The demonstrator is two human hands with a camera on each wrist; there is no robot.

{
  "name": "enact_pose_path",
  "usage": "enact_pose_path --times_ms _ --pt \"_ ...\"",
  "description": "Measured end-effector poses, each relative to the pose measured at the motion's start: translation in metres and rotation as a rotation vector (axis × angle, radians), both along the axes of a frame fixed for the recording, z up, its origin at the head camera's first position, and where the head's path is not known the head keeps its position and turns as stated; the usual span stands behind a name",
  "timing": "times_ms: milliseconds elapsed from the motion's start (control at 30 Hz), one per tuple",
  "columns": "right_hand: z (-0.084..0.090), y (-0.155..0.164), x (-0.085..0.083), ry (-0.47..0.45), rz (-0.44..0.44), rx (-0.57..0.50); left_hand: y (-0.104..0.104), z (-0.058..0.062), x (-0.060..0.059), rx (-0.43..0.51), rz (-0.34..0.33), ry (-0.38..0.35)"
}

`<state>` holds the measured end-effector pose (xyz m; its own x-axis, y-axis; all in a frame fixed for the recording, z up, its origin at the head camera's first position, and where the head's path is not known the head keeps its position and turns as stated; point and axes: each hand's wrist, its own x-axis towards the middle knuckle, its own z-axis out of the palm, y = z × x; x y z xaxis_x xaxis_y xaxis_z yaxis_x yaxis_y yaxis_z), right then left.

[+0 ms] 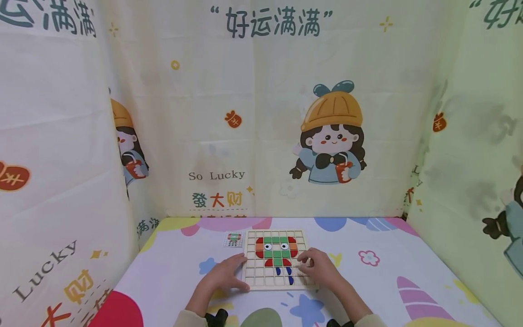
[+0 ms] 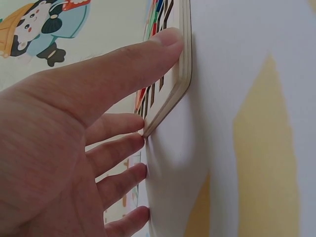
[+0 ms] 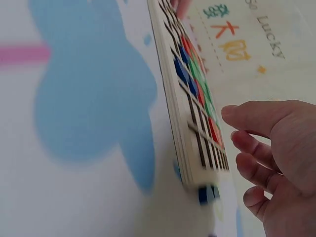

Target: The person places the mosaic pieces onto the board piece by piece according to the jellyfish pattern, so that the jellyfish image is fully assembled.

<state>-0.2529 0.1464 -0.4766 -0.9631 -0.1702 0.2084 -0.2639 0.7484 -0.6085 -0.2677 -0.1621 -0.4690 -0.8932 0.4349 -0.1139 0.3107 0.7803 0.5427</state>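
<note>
A wooden grid board (image 1: 253, 281) lies on the table, bearing red, green, orange and blue tiles and two eye tiles (image 1: 284, 246). My left hand (image 1: 224, 274) is at its left side; the thumb (image 2: 165, 42) touches the board's edge and the fingers extend fairly straight beside the corner. Over the board's right side hovers my right hand (image 1: 320, 268), fingers loosely bent, a gap between thumb and forefinger, nothing visible in it. In the right wrist view a dark blue piece (image 3: 208, 194) sits just beyond the board's end, below that hand.
A small pattern card (image 1: 234, 239) lies by the board's upper left corner, printed with a similar coloured figure. The table's cover (image 1: 351, 290) has printed shapes. Printed cloth walls (image 1: 261, 136) stand at the back and both sides.
</note>
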Motion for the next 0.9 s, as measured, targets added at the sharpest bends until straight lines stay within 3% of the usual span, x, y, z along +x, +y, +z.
enact_pose_path --times_ms 167,333,600,900 --pt "0.000 0.029 0.003 0.025 -0.034 0.018 -0.001 -0.001 0.001 0.009 0.001 -0.003" --pt "-0.001 0.047 0.008 0.001 0.000 0.022 -0.001 -0.001 0.001 0.020 0.001 0.000" --pt "-0.010 0.053 0.008 -0.053 0.064 0.013 -0.001 -0.001 0.002 0.011 0.001 0.005" --pt "-0.006 0.052 0.004 -0.022 0.021 0.065 -0.001 -0.001 0.001 0.014 0.010 0.000"
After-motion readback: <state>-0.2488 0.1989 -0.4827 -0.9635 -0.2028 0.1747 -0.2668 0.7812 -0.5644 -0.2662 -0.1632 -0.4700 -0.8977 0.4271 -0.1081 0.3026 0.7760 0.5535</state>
